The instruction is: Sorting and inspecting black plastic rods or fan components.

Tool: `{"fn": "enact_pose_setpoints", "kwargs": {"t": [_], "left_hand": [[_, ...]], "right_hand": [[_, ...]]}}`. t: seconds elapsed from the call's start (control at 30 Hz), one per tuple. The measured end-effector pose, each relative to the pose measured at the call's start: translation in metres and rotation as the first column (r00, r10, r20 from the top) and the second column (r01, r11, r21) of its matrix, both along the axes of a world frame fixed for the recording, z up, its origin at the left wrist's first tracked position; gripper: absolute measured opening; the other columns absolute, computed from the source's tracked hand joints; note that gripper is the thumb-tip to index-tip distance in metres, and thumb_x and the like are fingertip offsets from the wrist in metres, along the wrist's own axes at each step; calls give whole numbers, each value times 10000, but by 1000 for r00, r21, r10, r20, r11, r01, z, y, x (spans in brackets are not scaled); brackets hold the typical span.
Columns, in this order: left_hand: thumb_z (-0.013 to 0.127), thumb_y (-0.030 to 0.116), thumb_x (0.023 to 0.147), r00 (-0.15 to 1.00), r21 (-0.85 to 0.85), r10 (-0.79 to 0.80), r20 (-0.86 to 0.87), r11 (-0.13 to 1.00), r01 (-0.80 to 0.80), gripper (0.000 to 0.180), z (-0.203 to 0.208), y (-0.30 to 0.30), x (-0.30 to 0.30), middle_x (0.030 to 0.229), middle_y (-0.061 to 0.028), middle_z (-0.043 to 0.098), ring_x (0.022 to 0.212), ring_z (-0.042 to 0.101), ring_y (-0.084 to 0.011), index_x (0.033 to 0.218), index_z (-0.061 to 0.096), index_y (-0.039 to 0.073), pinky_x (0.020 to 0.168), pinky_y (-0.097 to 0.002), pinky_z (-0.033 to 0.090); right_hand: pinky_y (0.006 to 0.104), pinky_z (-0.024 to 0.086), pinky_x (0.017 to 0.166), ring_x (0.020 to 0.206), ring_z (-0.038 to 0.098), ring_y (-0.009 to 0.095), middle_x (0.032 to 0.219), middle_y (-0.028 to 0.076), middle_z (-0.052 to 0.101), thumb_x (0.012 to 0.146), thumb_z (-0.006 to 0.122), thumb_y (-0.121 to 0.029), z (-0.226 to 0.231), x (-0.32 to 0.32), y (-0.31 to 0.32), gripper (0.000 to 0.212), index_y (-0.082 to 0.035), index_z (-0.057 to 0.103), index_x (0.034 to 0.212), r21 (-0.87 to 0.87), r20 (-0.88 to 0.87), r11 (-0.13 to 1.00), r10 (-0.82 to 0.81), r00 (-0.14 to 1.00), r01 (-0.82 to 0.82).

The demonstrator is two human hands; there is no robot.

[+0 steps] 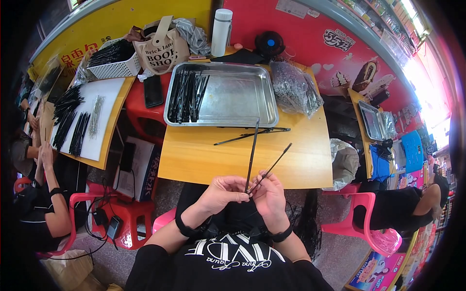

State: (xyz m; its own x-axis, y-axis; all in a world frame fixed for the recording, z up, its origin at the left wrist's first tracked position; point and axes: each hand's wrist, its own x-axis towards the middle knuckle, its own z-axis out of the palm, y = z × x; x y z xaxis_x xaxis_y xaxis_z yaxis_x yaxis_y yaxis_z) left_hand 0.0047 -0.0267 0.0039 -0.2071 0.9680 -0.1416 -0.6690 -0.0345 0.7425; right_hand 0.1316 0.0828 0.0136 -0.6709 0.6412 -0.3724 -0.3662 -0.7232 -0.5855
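Two rods pinched over the table's near edge

Left hand grips a black rod, standing almost upright; right hand pinches a second rod, tilted right. Both hands meet just off the table. Loose rods lie mid-table; the tray sits along the far edge.

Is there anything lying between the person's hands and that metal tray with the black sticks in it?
Yes: two loose black sticks lie on the wooden table between both hands and the tray. Nothing else blocks the way.
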Motion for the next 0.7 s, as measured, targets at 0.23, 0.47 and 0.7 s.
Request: {"fn": "enact_pose_setpoints", "kwargs": {"t": [0.23,0.47,0.7], "left_hand": [[687,-76,765,994,-10,37,-102,999,-38,226,-3,-5,-4,848,-46,662,751,633,-106,973,670,12,668,-221,505],[622,-106,769,878,-71,-49,-475,997,18,210,14,-21,-26,818,-17,617,776,591,-83,966,650,-38,694,-237,487],[592,-93,799,646,-241,-217,-731,969,54,217,27,-23,-26,867,-34,623,797,599,-97,1006,619,-35,721,-231,487]], "right_hand": [[267,513,660,716,616,155,830,86,619,849,572,68,19,4,-1,153,-11,537,975,611,105,772,-298,949,175],[211,466,562,666,626,148,813,132,667,910,519,-40,57,31,66,88,-19,579,848,314,127,944,63,990,-100],[213,475,565,599,599,127,804,134,655,896,484,-13,62,24,43,122,24,592,852,561,210,827,-104,972,-33]]}}
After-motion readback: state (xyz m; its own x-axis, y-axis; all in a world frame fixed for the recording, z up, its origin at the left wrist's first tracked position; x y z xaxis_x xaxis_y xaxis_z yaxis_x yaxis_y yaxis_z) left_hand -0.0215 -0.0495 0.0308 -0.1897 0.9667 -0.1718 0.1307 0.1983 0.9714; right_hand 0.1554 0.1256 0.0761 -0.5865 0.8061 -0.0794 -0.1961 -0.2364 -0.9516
